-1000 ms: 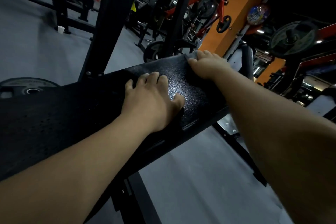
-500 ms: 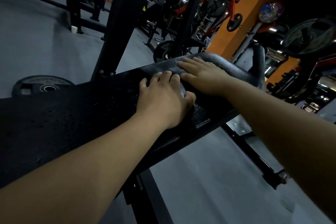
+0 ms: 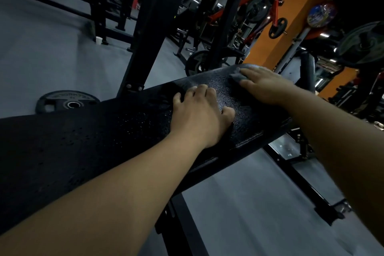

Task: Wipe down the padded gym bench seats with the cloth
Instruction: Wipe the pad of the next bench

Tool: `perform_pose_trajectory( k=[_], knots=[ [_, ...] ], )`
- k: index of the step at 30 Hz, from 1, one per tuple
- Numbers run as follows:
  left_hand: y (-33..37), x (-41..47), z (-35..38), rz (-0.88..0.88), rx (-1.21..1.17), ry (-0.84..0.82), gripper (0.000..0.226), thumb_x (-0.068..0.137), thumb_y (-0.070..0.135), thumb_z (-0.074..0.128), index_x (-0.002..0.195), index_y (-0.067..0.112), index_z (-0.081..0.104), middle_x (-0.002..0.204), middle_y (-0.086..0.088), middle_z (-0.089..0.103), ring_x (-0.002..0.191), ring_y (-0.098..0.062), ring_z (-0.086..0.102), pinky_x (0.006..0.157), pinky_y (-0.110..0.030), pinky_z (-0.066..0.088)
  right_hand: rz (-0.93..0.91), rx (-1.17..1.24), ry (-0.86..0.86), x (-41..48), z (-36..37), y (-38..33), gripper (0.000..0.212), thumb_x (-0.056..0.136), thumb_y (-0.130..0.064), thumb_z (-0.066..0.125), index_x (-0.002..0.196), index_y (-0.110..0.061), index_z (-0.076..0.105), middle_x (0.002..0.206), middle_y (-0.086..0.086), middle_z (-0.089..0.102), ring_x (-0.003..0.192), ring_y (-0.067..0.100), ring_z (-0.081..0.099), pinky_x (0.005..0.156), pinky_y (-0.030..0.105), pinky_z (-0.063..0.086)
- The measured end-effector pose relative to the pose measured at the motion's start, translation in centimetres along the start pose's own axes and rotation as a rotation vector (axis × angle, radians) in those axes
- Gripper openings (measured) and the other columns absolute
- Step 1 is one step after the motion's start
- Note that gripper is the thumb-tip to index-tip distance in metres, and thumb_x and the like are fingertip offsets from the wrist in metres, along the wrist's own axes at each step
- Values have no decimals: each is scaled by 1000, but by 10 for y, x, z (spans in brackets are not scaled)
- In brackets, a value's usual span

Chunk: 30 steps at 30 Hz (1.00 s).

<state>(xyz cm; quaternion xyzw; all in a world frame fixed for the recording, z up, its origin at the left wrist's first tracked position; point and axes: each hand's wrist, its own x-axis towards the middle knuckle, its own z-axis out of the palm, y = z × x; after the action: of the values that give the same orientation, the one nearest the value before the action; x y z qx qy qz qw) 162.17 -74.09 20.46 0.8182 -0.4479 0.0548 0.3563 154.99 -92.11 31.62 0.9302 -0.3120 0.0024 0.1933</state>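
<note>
**Both hands on the bench, cloth under the right**

The black padded bench (image 3: 104, 141) runs slantwise across the view from lower left to upper right, and its top shows small shiny specks around the middle. The left hand (image 3: 199, 114) rests palm down on the middle of the pad, fingers lightly bent with their tips on the surface and the thumb spread toward the near edge. Its grip has hold of nothing; it only bears on the padding.

The right hand (image 3: 268, 85) lies further along, near the far rounded end of the pad. Its fingers are stretched out almost straight and press flat on a grey cloth (image 3: 236, 77), which shows as a crumpled fold sticking out past the fingertips. The grip is loose and open, the cloth pinned under the fingers, not clenched. The two hands lie near each other but apart.

Behind the bench a black upright post (image 3: 145, 37) rises from the frame. A weight plate (image 3: 66, 102) lies flat on the grey floor (image 3: 41, 52), a small white cup (image 3: 99, 40) stands further back, and an orange pillar (image 3: 291, 27) stands at the right among dim machines.
</note>
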Motion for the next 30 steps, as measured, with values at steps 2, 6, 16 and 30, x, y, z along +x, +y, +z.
perform_pose_trajectory(
  k=[2, 6, 16, 30],
  knots=[
    [0, 2, -2, -4, 6, -14, 69, 96, 55, 31, 151, 12, 31, 161, -6, 27, 148, -23, 21, 120, -51, 15, 54, -33, 9, 14, 2, -27, 62, 104, -57, 22, 159, -29, 17, 167, 0, 13, 153, 24, 11, 123, 49, 13],
    [-7, -14, -14, 53, -5, -61, 78, 91, 62, 42, 150, 11, 33, 158, -7, 31, 146, -24, 26, 119, -46, 22, -266, -21, 27, -33, 16, -71, 55, 107, -46, 24, 159, -32, 15, 167, -6, 11, 153, 19, 7, 123, 44, 11],
    [-75, -94, -42, -24, 66, -96, 73, 95, 62, 33, 154, 21, 26, 163, 2, 20, 150, -16, 15, 123, -40, 15, -267, 38, 101, -71, 15, -108, 55, 103, -50, 29, 155, -34, 25, 161, -6, 27, 149, 23, 21, 117, 43, 20],
    [-78, -101, -41, -15, 5, -90, 66, 97, 48, 28, 155, 16, 26, 164, -2, 19, 151, -18, 12, 123, -43, 11, -354, 125, 141, -155, 15, -109, 50, 105, -43, 28, 153, -31, 35, 159, -2, 35, 146, 17, 24, 114, 30, 17]
  ],
)
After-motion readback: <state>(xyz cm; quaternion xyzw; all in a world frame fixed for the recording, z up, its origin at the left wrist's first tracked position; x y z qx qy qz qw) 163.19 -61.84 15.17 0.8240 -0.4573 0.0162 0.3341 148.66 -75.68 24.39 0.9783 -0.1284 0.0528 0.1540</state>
